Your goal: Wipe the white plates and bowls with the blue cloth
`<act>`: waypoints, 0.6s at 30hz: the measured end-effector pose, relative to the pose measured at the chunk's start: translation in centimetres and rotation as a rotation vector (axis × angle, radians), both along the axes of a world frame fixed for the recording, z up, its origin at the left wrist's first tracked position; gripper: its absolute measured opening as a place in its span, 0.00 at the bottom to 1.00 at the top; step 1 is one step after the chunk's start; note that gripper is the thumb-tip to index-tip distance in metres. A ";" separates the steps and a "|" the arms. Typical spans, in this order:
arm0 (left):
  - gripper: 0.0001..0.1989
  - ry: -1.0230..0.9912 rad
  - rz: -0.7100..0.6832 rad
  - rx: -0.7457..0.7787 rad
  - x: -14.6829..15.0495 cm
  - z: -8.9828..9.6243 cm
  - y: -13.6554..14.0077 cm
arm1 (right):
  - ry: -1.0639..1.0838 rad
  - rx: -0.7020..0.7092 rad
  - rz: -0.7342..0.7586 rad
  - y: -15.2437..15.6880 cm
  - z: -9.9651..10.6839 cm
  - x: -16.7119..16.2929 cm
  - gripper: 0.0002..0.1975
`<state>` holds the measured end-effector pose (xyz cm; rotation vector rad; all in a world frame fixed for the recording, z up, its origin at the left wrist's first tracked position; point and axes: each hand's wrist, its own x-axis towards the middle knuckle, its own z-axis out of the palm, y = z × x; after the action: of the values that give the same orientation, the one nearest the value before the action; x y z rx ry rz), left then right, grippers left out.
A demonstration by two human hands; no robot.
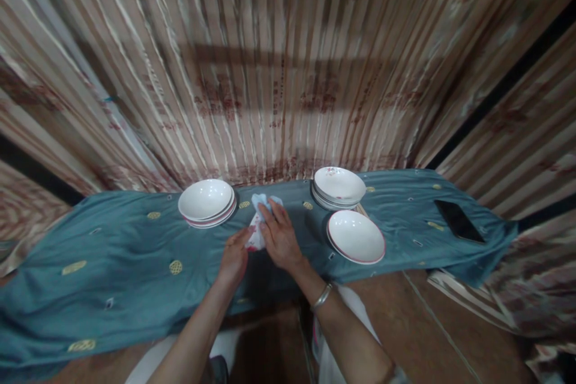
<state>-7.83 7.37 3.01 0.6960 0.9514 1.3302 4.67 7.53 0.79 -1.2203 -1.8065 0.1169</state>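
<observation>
My left hand is closed on the near left edge of a white dish with red markings. The dish is tilted and largely covered by my hands, so its full shape is hidden. A light blue cloth is bunched under my right hand, whose fingers press it against the dish. To the left stands a stack of white shallow bowls. On the right are another stack of bowls with floral decoration and, nearer me, red-rimmed white bowls.
A teal cloth with yellow pineapple prints covers the long table. A dark, flat phone-like object lies at its right end. Patterned curtains hang close behind and at both sides. Brown floor shows below the front edge.
</observation>
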 end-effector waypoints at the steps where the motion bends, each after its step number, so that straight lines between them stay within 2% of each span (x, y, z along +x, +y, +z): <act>1: 0.05 -0.015 -0.009 -0.003 0.0 -0.1 0.0 | 0.045 -0.026 -0.001 0.6 -0.2 0.4 0.25; 6: 0.07 -0.081 -0.020 -0.029 -0.2 -0.1 -0.3 | 0.169 -0.181 -0.004 2.1 -0.9 1.6 0.24; 9: 0.09 -0.127 0.002 -0.031 -0.6 -0.1 -0.2 | 0.095 -0.109 0.017 1.1 -0.6 1.0 0.25; 13: 0.09 -0.154 0.035 -0.037 -1.5 -0.6 0.3 | -0.108 0.024 0.068 -1.2 0.0 -0.5 0.25; 18: 0.06 -0.195 0.058 -0.030 -2.2 -1.6 1.1 | -0.255 0.072 0.125 -2.4 0.1 -1.9 0.25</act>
<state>-10.06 8.45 1.44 0.5088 0.8377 1.4039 2.78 5.17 0.84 -1.1105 -2.0900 -0.0355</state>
